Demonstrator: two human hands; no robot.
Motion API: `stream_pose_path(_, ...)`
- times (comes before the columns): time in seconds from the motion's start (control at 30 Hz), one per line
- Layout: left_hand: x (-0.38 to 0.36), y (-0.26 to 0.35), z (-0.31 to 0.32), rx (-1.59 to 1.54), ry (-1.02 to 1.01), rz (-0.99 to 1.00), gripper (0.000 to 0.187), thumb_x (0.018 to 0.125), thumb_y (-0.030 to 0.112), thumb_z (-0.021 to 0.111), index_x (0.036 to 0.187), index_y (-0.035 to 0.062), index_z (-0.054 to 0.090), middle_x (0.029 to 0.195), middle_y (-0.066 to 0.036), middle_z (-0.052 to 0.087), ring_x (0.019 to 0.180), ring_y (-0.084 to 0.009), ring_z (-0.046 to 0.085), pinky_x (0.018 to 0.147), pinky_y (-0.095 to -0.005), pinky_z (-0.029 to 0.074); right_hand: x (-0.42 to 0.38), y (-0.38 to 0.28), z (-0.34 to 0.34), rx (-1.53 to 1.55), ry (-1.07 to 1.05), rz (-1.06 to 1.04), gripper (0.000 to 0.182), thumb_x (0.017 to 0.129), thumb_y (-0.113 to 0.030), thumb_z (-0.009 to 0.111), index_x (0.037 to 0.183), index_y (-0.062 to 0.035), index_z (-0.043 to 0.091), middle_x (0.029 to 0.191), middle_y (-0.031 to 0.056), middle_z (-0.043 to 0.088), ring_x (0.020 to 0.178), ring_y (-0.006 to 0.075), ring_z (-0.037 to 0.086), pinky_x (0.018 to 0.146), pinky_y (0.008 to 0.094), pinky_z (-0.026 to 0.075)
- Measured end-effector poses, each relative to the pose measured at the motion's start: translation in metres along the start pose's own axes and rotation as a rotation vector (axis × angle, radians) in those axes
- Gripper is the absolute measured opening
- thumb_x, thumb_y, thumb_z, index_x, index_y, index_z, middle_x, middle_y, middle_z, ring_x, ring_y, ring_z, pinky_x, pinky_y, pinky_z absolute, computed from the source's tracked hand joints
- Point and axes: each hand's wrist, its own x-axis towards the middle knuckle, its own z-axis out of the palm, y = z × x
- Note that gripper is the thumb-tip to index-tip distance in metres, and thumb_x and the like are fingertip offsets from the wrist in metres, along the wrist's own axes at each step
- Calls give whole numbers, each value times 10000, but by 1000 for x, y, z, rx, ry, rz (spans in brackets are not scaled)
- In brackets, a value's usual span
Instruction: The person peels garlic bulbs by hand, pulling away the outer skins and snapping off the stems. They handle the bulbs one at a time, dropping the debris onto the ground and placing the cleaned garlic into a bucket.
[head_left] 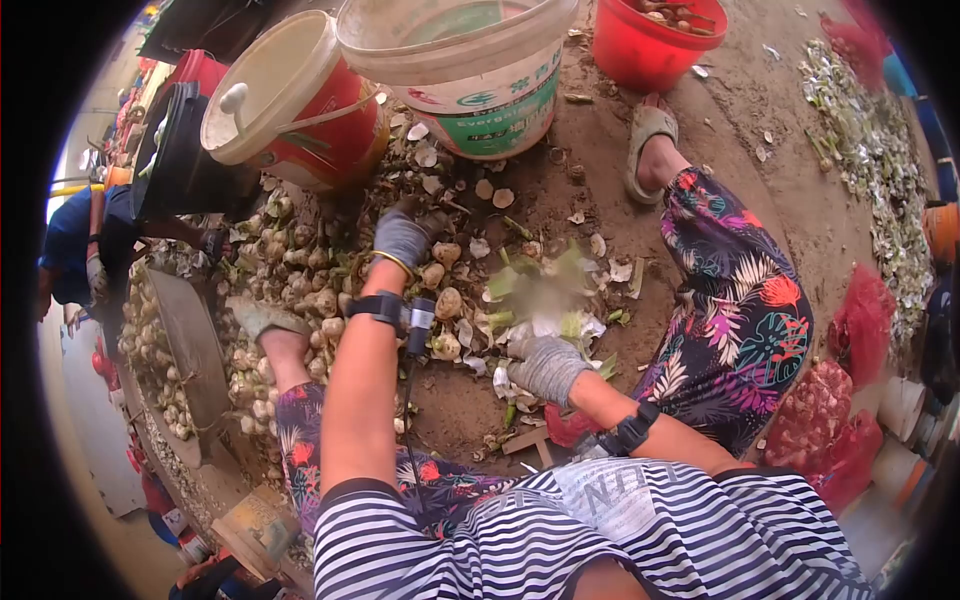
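My left hand point(402, 238), in a grey knit glove, reaches to the edge of a heap of garlic bulbs point(310, 280). Its fingers look apart and partly dark against the ground, with no bulb visible in them. Loose garlic bulbs point(448, 301) lie just right of that wrist. My right hand point(550, 370), gloved too, is low over the dirt with its fingers curled in. Whatever they hold is hidden. White and green garlic peelings point(545, 325) lie scattered just beyond it, partly blurred.
Ahead stand a white-and-green bucket point(480, 95), a red-and-cream bucket point(300, 130) and a red bucket point(660, 45) holding some stalks. Red mesh sacks point(825, 410) lie right, beside a strip of peelings point(870, 160). Another person point(75, 245) is at far left.
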Motion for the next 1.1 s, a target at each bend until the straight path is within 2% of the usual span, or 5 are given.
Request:
stream_pose_path(0.13, -2, 27, 55, 714, -570, -356, 636, 635, 414, 728, 1123, 42, 559, 1076, -133, 602, 1015, -313, 563, 816, -351, 468, -5, -4, -11, 94, 75, -60, 289, 748, -233, 515, 988, -93, 594, 859, 191, 609, 800, 358, 586, 738, 417, 458)
stream_pose_path(0.4, -70, 61, -35, -807, -324, -396, 576, 659, 70, 689, 1182, -15, 464, 955, -89, 576, 819, -153, 575, 693, -272, 501, 29, 28, 20, 53, 492, -186, 225, 827, -230, 473, 921, -40, 548, 796, 222, 589, 807, 367, 581, 715, 434, 452)
stream_pose_path(0.7, -213, 148, -72, -39, 77, 539, 470, 573, -40, 566, 1022, 41, 453, 954, -75, 477, 798, -175, 485, 725, -254, 433, -12, -23, -10, 299, 405, -467, 141, 770, -168, 529, 812, -40, 570, 783, 163, 560, 756, 316, 564, 659, 370, 451)
stream_pose_path(1.03, -238, 153, -78, -708, 71, -87, 481, 639, 38, 687, 1038, 49, 418, 934, -65, 523, 884, -157, 530, 789, -270, 456, -21, 18, 10, 664, 298, -651, 178, 808, -173, 550, 954, -83, 598, 713, -30, 510, 578, 71, 455, 494, 230, 367)
stream_pose_path(1.1, -244, 166, -59, -351, 200, 296, 453, 650, 44, 678, 1025, 51, 424, 938, -87, 522, 880, -185, 537, 781, -297, 456, -28, 10, 2, 697, 343, -692, 177, 800, -182, 548, 923, -63, 595, 699, -6, 522, 543, 82, 455, 465, 228, 364)
